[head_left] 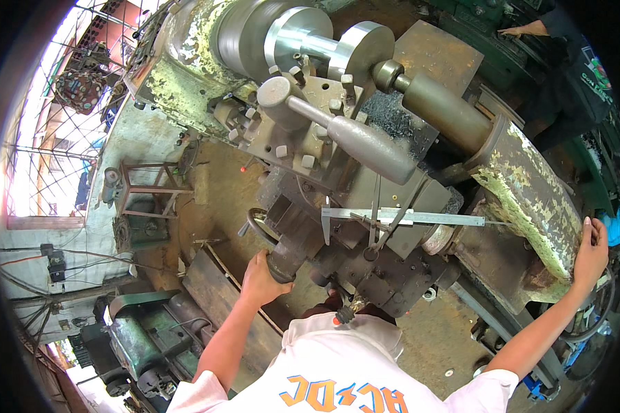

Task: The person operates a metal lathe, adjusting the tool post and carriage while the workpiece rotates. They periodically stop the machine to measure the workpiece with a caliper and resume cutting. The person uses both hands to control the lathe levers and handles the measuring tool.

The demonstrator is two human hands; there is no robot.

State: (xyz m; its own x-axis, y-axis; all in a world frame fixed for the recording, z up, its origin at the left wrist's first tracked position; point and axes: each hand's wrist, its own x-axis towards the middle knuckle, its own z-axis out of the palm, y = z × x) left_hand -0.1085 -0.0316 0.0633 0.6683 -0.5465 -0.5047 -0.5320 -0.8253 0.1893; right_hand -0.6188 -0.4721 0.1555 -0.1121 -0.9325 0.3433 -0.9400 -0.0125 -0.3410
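Note:
I am at a metal lathe. My left hand (260, 282) is closed round the dark round hub (282, 265) at the near end of the cross slide, a small handwheel (258, 224) just beyond it. My right hand (590, 256) lies with fingers stretched against the end of the tailstock (530, 199), whose yellowish paint is peeling. A shiny stepped steel workpiece (317, 47) sits between the chuck (244, 41) and the tailstock centre (388, 74). In front of it stands the tool post (293, 134) with its thick clamping lever (372, 148).
A vernier caliper (406, 217) and dark calipers (377, 230) lie on the carriage. Metal chips (386, 117) are heaped behind the lever. At upper right another person's hand (523, 29) reaches over a green machine. A metal stand (155, 189) and green motor (141, 351) are at left.

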